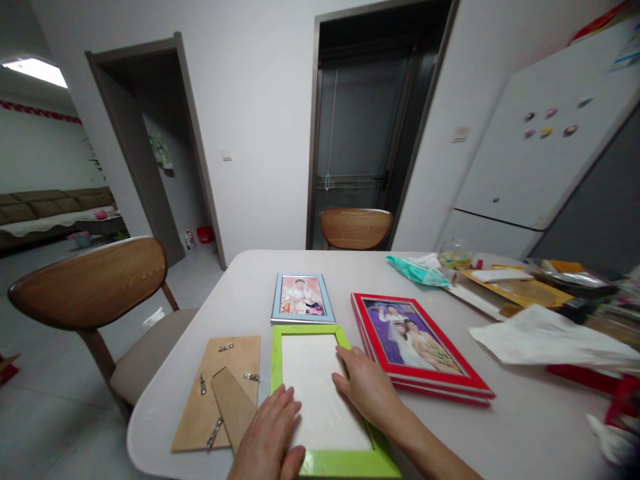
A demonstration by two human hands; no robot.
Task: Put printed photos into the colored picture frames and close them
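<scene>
Green is edging the frame [345,463] lying on the table [240,300]; remotely, I'm seeing the left hand [267,430] and right hand [367,387] resting loosely spread over its sides, thumbs apart. Uneven pressure could be skewing the white sheet [317,407]. Hands are partly hiding both side rims [277,363]; my view is cropping the left hand below.

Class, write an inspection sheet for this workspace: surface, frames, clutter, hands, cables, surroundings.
Surface: white table with rounded corners.
Frames: green frame lying flat; backing board to its left, blue frame beyond, stacked red frames to the right.
Clutter: teal packet and white paper, right side.
Hands: left hand and right hand on opposite sides of the green frame.
Cables: nothing seen on the table.
Surroundings: wooden chairs, fridge.
</scene>
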